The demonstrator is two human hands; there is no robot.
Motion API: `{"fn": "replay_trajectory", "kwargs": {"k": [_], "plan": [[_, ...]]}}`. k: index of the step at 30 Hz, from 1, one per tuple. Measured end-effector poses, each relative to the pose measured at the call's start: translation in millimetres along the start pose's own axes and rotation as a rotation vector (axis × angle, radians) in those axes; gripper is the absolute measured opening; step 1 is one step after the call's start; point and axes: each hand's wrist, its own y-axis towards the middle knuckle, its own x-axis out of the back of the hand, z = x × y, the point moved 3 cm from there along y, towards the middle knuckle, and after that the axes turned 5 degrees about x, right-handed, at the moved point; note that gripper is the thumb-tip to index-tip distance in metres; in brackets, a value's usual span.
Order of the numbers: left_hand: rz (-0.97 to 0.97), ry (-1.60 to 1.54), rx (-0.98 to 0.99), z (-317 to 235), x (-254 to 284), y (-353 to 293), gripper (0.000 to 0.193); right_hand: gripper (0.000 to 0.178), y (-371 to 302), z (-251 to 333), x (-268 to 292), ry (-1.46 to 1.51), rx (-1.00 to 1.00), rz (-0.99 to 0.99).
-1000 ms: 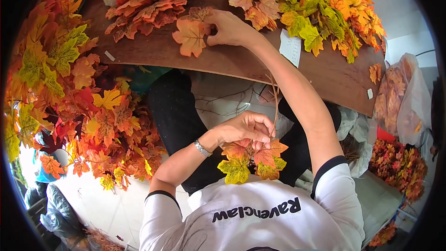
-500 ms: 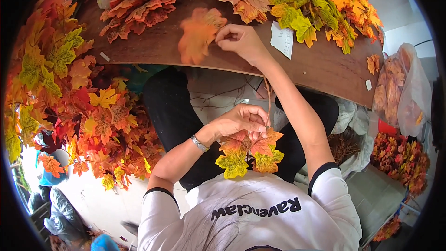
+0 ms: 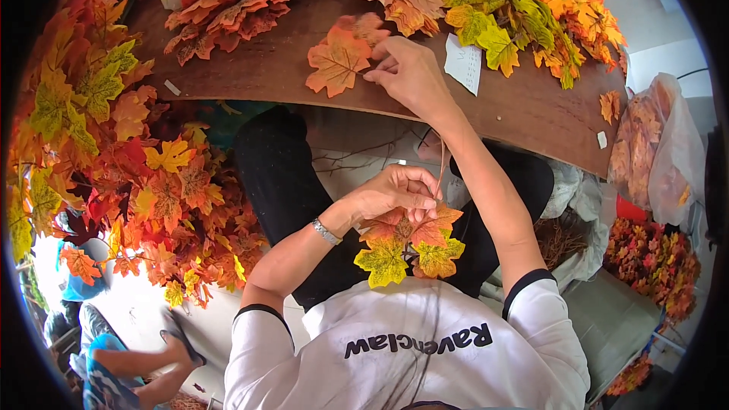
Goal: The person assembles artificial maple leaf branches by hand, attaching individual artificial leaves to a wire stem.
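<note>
At nine o'clock spreads a heap of red, orange and yellow-green leaf branches (image 3: 106, 129); between seven and eight, another person's bare legs (image 3: 148, 368) show. At eleven, a stack of orange leaves (image 3: 228, 7) lies on the brown surface (image 3: 243, 82). Near twelve, over that surface, is a pair of orange leaves (image 3: 334, 64). At the centre, the left hand (image 3: 391, 191) has its fingers closed on the thin brown stem (image 3: 441, 167) of a sprig (image 3: 383, 260); its orange and yellow leaves spread toward six. Just past twelve, the right hand (image 3: 416, 80) has its fingers pinched together on that pair. Past one, a white paper (image 3: 462, 68) lies beside yellow-green leaves (image 3: 497, 49); at three, a clear bag (image 3: 664, 152) holds orange leaves.
</note>
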Motion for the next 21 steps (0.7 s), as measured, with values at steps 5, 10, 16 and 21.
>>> {"fn": "replay_trajectory", "kwargs": {"k": [5, 10, 16, 21], "plan": [[-0.004, 0.006, -0.018, -0.5, 0.8, -1.7, 0.012, 0.023, -17.7, -2.4, 14.3, 0.0, -0.151, 0.068], [-0.015, -0.022, -0.054, -5.5, 1.9, -4.9, 0.012, 0.02, -40.5, 18.3, 42.6, 0.165, 0.023, -0.111], [-0.043, -0.198, -0.237, -23.4, 6.2, -7.2, 0.013, 0.012, -101.3, 29.6, 85.9, 0.908, -0.193, -0.411], [-0.081, -0.221, -0.282, -29.2, -8.0, -2.8, 0.013, 0.012, -159.5, -2.5, 47.6, 1.48, -0.582, -0.394]]}}
